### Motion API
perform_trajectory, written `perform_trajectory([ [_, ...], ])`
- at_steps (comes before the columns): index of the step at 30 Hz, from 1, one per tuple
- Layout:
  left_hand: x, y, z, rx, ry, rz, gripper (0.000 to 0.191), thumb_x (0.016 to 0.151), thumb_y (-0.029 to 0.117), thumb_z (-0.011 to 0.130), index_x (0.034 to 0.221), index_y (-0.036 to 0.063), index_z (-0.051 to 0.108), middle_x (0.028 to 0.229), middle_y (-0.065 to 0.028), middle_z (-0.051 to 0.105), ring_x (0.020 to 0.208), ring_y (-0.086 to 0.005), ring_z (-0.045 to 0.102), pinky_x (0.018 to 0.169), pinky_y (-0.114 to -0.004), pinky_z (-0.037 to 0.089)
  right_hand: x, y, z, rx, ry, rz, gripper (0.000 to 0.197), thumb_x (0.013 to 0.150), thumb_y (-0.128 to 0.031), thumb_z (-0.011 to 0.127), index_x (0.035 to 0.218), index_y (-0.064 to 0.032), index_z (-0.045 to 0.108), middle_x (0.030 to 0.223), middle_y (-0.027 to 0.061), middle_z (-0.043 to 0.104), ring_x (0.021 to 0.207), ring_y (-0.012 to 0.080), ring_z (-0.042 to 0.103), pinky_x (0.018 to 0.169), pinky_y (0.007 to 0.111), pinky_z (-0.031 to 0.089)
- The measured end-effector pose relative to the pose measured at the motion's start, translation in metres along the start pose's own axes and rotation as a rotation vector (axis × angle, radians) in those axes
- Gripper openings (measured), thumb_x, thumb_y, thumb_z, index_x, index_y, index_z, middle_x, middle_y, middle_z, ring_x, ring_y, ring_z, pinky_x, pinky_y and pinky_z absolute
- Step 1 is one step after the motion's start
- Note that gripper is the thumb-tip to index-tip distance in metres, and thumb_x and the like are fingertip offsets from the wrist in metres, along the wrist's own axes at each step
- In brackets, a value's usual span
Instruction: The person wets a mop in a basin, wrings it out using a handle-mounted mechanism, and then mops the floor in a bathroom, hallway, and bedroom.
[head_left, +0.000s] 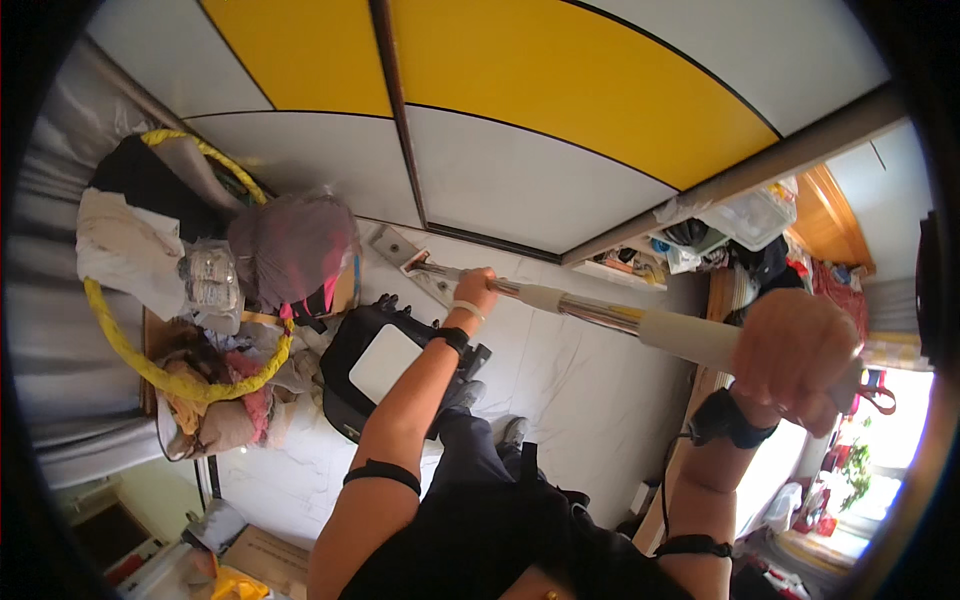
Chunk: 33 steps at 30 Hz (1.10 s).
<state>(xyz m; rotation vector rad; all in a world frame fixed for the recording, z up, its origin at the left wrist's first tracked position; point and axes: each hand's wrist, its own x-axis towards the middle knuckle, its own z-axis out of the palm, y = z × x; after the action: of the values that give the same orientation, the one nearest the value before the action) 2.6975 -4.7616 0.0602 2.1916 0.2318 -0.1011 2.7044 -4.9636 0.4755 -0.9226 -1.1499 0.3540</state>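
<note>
A long telescopic pole (600, 313) of shiny metal with pale sleeves slants across the view. My left hand (475, 291) is closed around its thin metal part, near the flat mop-like head (397, 249), which lies on the floor by the sliding doors. My right hand (796, 352) grips the other end of the pole, high and close to the camera, and hides part of that end. A red loop (879, 400) hangs just beyond my right hand. Both wrists wear dark bands.
A black bag or case with a white panel (386, 364) stands on the floor beside my feet. Left are a yellow-wrapped hoop (180, 386), a bagged bundle (292, 247) and piled cloths. Yellow and white sliding doors (570, 67) stand ahead; cluttered shelves (622, 272) stand right.
</note>
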Motion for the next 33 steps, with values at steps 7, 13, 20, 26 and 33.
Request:
perform_trajectory([
  [7, -0.05, 0.083, 0.12, -0.181, -0.226, 0.307, 0.03, 0.071, 0.031, 0.062, 0.065, 0.0025, 0.054, 0.068, -0.0165, 0.056, 0.069, -0.0339, 0.054, 0.059, -0.04, 0.042, -0.1, -0.113, 0.023, -0.306, 0.328, 0.014, 0.017, 0.064, -0.009, 0.064, 0.061, -0.009, 0.047, 0.047, 0.0014, 0.053, 0.036, 0.0095, 0.051, 0.035, 0.021, 0.044],
  [13, -0.111, 0.154, 0.218, -0.1, -0.668, 0.506, 0.015, 0.07, 0.02, 0.056, 0.067, 0.0054, 0.055, 0.07, -0.0157, 0.057, 0.069, -0.0346, 0.054, 0.061, -0.042, 0.043, -0.182, -0.177, 0.098, -0.737, 0.985, -0.042, 0.018, 0.079, -0.016, 0.042, 0.064, -0.0122, 0.032, 0.045, -0.0006, 0.032, 0.034, 0.007, 0.029, 0.041, 0.017, 0.027],
  [20, -0.192, 0.181, 0.274, 0.373, -1.276, 0.765, 0.012, 0.07, 0.017, 0.058, 0.081, 0.011, 0.06, 0.084, -0.0089, 0.062, 0.079, -0.0287, 0.059, 0.066, -0.037, 0.047, -0.247, -0.2, 0.218, -1.05, 1.655, -0.135, 0.017, 0.083, -0.01, 0.041, 0.068, -0.0097, 0.032, 0.053, -0.0007, 0.024, 0.042, 0.0079, 0.019, 0.044, 0.021, 0.024],
  [26, -0.227, 0.179, 0.246, 0.458, -1.414, 1.027, 0.013, 0.066, 0.018, 0.056, 0.076, 0.0119, 0.063, 0.077, -0.0114, 0.062, 0.077, -0.03, 0.059, 0.066, -0.041, 0.047, -0.241, -0.185, 0.282, -1.121, 1.663, -0.296, 0.024, 0.085, -0.014, 0.044, 0.066, -0.0106, 0.03, 0.053, -0.0006, 0.028, 0.042, 0.0074, 0.024, 0.043, 0.019, 0.029],
  [33, -0.177, 0.178, 0.248, 0.647, -1.242, 1.131, 0.009, 0.068, 0.017, 0.053, 0.071, 0.0122, 0.06, 0.076, -0.0124, 0.06, 0.076, -0.0309, 0.058, 0.063, -0.041, 0.047, -0.272, -0.155, 0.301, -0.993, 1.877, -0.468, 0.026, 0.085, -0.018, 0.049, 0.068, -0.011, 0.031, 0.058, -0.0006, 0.029, 0.05, 0.0103, 0.028, 0.051, 0.025, 0.029],
])
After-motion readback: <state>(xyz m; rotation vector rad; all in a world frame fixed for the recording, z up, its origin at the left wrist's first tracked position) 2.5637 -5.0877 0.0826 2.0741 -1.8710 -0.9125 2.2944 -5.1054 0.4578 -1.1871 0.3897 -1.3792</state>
